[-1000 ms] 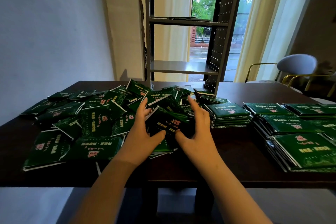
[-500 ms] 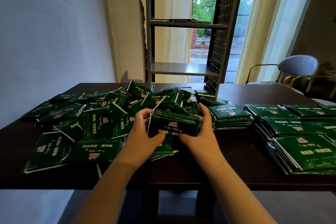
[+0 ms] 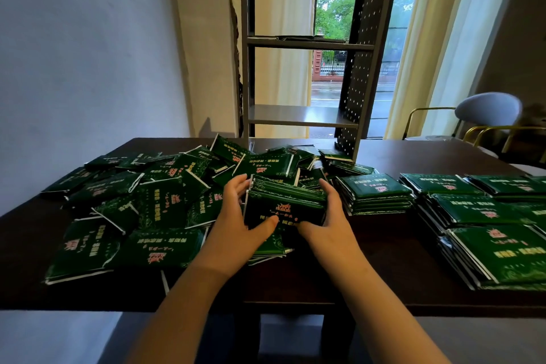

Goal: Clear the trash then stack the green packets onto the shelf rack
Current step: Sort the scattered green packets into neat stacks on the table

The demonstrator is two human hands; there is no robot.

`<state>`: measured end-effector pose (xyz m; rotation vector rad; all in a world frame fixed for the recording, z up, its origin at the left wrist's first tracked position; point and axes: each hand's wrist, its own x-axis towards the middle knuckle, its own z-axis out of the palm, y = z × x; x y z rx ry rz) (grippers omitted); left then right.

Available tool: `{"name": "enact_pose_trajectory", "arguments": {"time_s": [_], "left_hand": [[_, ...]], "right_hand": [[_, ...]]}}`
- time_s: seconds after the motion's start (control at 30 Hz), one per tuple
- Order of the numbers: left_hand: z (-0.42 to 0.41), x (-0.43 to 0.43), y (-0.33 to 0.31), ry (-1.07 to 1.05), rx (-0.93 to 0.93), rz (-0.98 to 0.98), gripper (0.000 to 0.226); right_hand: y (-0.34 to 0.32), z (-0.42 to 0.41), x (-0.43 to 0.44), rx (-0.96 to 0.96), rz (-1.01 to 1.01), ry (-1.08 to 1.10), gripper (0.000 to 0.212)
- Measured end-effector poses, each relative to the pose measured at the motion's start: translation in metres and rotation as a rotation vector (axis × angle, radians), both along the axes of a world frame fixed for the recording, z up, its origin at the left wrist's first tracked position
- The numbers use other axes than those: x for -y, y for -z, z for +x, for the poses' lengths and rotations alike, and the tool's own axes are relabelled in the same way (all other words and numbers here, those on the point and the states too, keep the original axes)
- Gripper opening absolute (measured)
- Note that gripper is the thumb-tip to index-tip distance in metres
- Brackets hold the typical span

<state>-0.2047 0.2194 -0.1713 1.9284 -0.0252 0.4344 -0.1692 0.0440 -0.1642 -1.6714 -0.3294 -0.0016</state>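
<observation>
Dark counter (image 3: 384,260) strewn with green packets (image 3: 159,207).
One bundle (image 3: 285,204) is clasped between left hand (image 3: 236,233) and right hand (image 3: 331,224), likely for squaring.

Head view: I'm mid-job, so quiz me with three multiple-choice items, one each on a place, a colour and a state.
1. On the table, the shelf rack stands:
A at the near edge
B at the far edge
C at the right end

2. The loose packets are:
A green
B red
C white

3. The bundle is:
A lying untouched
B on a shelf
C gripped by both hands

Answers:
1 B, its posts meet the tabletop behind the loose packets.
2 A, the wrappers are dark green with pale print.
3 C, the left hand and the right hand clasp its two sides.
</observation>
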Motion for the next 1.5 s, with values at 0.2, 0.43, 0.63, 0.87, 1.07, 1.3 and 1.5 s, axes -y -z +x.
{"name": "enact_pose_trajectory", "arguments": {"time_s": [0.2, 0.43, 0.63, 0.87, 1.07, 1.3, 1.5], "left_hand": [[0.000, 0.001, 0.000, 0.033, -0.066, 0.054, 0.087], [0.001, 0.003, 0.002, 0.034, -0.109, 0.141, 0.083], [-0.003, 0.005, -0.002, -0.043, 0.000, 0.102, 0.070], [-0.017, 0.016, -0.012, -0.100, 0.144, 0.251, 0.073], [-0.014, 0.043, -0.024, -0.007, 0.109, 0.100, 0.060], [-0.012, 0.105, -0.026, 0.074, -0.256, 0.153, 0.077], [-0.002, 0.124, -0.037, 0.063, -0.290, 0.335, 0.075]], "right_hand": [[-0.002, 0.002, 0.000, -0.088, -0.025, 0.049, 0.076], [-0.002, 0.001, -0.003, -0.064, -0.030, 0.054, 0.063], [-0.004, -0.006, -0.003, 0.049, 0.052, 0.084, 0.055], [-0.012, -0.022, 0.004, 0.219, 0.117, 0.227, 0.058], [-0.001, -0.031, 0.044, 0.200, 0.168, 0.356, 0.046], [-0.002, -0.036, 0.094, 0.157, -0.027, 0.612, 0.015], [0.002, -0.032, 0.101, 0.196, -0.382, 0.591, 0.010]]}}
